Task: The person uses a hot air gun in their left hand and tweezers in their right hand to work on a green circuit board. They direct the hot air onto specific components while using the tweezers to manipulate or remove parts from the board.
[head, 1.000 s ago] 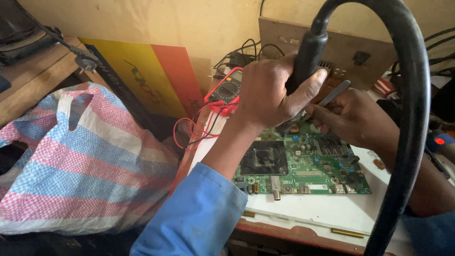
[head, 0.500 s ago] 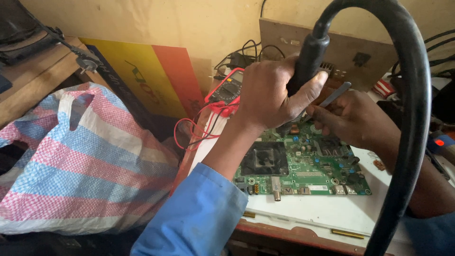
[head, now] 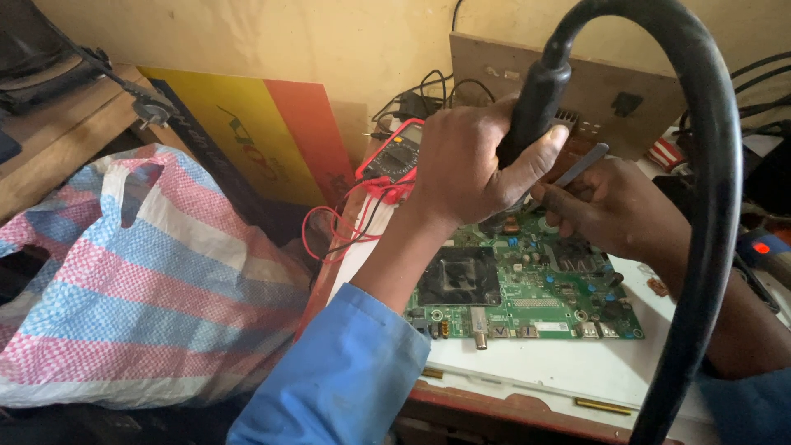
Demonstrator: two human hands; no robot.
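Note:
A green circuit board (head: 527, 288) lies on a white bench top (head: 577, 371). My left hand (head: 470, 165) grips the black handle of a hot-air tool (head: 535, 99), nozzle pointing down at the board's far edge. A thick black hose (head: 709, 206) arcs from the handle over to the right. My right hand (head: 610, 206) holds metal tweezers (head: 581, 165) just beside the nozzle, above the board. The nozzle tip and the tweezer points are hidden behind my hands.
A red multimeter (head: 395, 156) with red and black leads (head: 338, 231) sits behind my left wrist. A striped pink, blue and white woven bag (head: 140, 280) fills the left. A yellow and orange board (head: 255, 132) leans on the wall. A brown panel (head: 626, 99) stands behind.
Both hands stay over the board's far edge; the hot-air handle has shifted only slightly. Nothing was picked up or let go.

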